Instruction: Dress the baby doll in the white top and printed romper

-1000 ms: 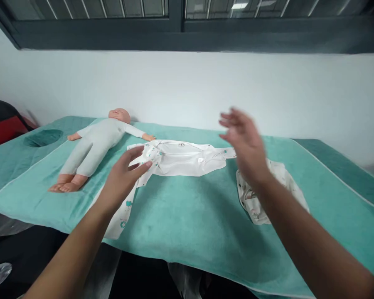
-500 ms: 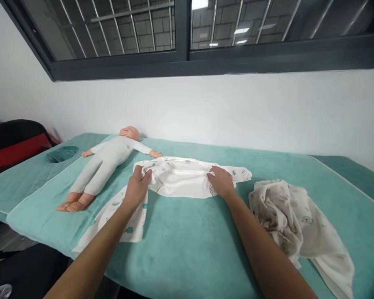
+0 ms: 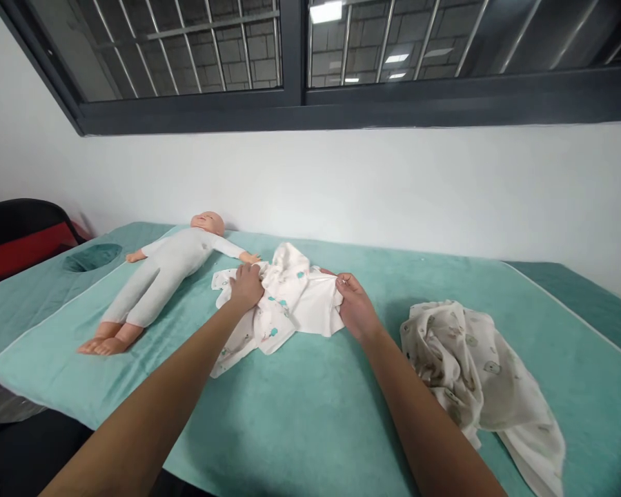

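Note:
A white baby shirt (image 3: 284, 297) with small green prints lies bunched and partly folded over itself on the green bed cover (image 3: 300, 414). My left hand (image 3: 247, 285) is closed on its left part, close to the doll's outstretched hand. The fingers of my right hand (image 3: 355, 304) pinch the plain white edge at the right. Left of the shirt a baby doll (image 3: 170, 269) in a pale bodysuit lies on its back, head toward the wall, bare feet toward the near side.
A crumpled cream cloth (image 3: 476, 366) with animal prints lies to the right of my right forearm. The bed has a face hole (image 3: 92, 257) at the left, beside a black and red bag-like item (image 3: 25, 238). A white wall and barred window stand behind.
The shirt was spread wide between my hands; its right side is now folded over toward the left and bunched up. My right hand has turned and shifted a little left.

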